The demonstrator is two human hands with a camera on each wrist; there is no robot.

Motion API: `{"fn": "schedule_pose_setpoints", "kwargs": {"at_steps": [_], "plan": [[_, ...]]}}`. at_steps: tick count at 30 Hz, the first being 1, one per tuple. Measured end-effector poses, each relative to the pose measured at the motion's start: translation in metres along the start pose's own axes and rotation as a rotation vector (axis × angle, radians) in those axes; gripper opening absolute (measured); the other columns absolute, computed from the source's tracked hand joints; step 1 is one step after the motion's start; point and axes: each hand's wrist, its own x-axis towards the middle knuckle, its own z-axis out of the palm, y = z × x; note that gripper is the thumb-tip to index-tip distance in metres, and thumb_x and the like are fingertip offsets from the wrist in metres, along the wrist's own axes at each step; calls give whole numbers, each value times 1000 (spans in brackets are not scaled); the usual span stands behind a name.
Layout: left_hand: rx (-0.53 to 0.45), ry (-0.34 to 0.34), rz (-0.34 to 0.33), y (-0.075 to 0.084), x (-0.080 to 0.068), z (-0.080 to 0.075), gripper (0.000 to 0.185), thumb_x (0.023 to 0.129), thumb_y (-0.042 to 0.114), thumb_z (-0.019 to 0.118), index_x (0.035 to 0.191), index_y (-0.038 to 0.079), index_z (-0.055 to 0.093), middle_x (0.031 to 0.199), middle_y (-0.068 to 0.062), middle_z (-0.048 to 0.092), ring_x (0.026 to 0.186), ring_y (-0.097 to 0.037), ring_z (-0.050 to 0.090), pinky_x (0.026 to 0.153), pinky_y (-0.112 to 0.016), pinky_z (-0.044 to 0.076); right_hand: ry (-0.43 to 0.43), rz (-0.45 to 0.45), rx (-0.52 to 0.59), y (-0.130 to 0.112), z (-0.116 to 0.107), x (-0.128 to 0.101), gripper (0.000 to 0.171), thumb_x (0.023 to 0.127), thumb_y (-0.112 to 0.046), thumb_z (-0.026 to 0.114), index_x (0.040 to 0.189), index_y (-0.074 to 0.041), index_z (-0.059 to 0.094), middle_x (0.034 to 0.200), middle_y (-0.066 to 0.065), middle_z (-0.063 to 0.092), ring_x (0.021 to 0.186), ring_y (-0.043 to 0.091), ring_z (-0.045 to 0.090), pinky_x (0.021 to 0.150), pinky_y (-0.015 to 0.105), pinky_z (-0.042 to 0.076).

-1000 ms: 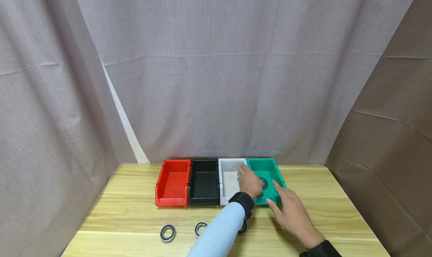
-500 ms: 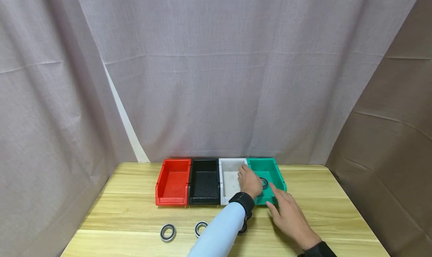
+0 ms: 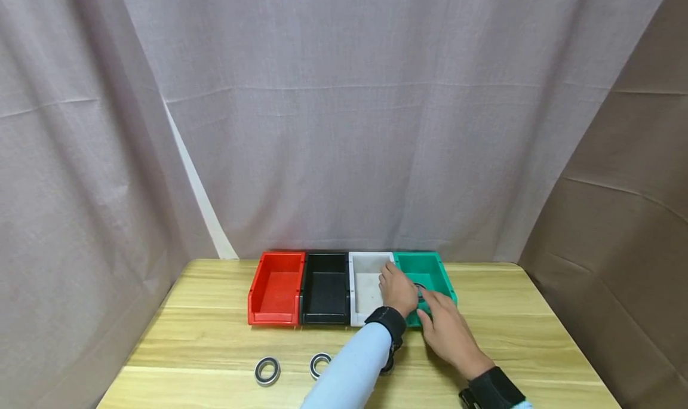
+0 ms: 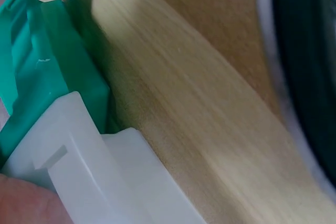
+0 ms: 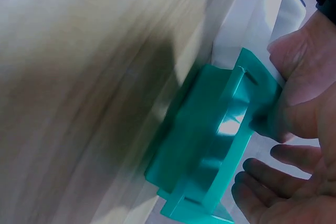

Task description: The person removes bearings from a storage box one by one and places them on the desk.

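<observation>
My left hand (image 3: pixel 399 289) is over the wall between the white bin (image 3: pixel 365 301) and the green bin (image 3: pixel 427 263), its fingertips bent down on the white side. One digit (image 4: pixel 31 203) lies against the white bin in the left wrist view; what the hand holds, I cannot tell. A ball bearing (image 3: pixel 420 286) lies in the green bin, partly covered. My right hand (image 3: pixel 451 334) reaches over that bin's front, fingers extended, index fingertip right at the bearing. In the right wrist view its loosely bent fingers (image 5: pixel 273 182) show beside the green bin (image 5: pixel 210 140).
A red bin (image 3: pixel 276 292) and a black bin (image 3: pixel 325 289) complete the row on the wooden table (image 3: pixel 215 337). Nearer stand bearings: one at left (image 3: pixel 267 371), another bearing (image 3: pixel 318 363) beside my left sleeve, and a bearing (image 3: pixel 388 368) mostly hidden under that arm. Curtains hang behind.
My right hand has moved left and inward over the green bin, its index finger coming to the bearing. The left hand has stayed in place.
</observation>
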Motion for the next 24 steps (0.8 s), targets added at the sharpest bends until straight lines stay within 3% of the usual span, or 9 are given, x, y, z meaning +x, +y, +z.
{"fn": "schedule_pose_setpoints", "kwargs": {"at_steps": [9,17,21,24], "plan": [[-108,-2,-21,2,-1,-4,62,100,9,63,153,-11,36,133,-25,48,114,-39,50,108,-54,45,-19,72,-1,9,14,23,39,104,-5,59,140,9,63,146,33,59,138,55,54,113,66,47],[-103,30,-14,-1,1,0,61,95,12,68,146,-9,43,126,-23,51,108,-37,52,102,-53,47,-69,84,-29,15,27,39,39,94,-1,64,132,5,71,134,27,71,137,54,56,117,64,44],[-114,46,2,-2,0,0,61,94,13,67,146,-10,43,127,-25,51,108,-39,51,101,-54,47,-77,47,-60,17,29,47,40,92,-7,71,131,3,71,126,23,76,132,52,59,115,64,44],[-143,60,20,-2,0,1,62,95,11,66,146,-13,41,128,-28,49,108,-41,50,100,-57,46,-96,55,-64,20,33,54,46,94,-14,74,134,7,68,129,27,74,128,52,61,112,65,46]]}}
